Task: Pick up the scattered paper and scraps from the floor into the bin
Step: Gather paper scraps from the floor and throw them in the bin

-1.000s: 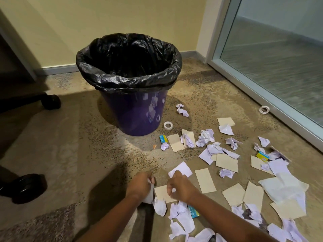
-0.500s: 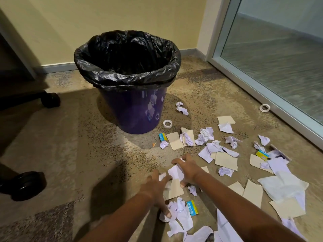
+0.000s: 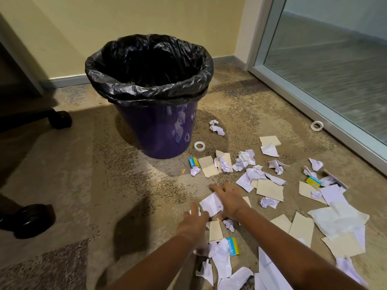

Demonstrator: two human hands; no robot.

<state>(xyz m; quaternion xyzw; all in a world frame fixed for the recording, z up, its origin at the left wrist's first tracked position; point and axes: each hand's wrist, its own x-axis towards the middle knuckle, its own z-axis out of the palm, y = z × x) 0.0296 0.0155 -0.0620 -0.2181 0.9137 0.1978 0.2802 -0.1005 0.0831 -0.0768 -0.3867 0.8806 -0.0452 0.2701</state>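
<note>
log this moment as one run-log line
phase: gathering | left hand: open, by white sheet | right hand: open, on sheet | bin: upright, beyond | scraps: on floor

Head-worn view, facing forward and down; floor (image 3: 104, 185) near

The bin (image 3: 161, 130) was deep purple and glossy, lined with a crinkled black bag (image 3: 146, 65). The carpet (image 3: 88, 168) was tan, speckled with dark flecks, and a grey mottled patch (image 3: 48, 266) lay at the lower left. The scattered scraps were white crumpled paper (image 3: 245, 161) with a faint lilac cast and flat cream cards (image 3: 270, 189). Small boxes showed bright blue and yellow, one by the bin (image 3: 193, 162), one near the forearms (image 3: 232, 246), one at the right (image 3: 313, 182). The tape rolls (image 3: 199, 146) were white. The wall (image 3: 125, 21) was pale yellow, the chair wheels (image 3: 31, 219) black.
</note>
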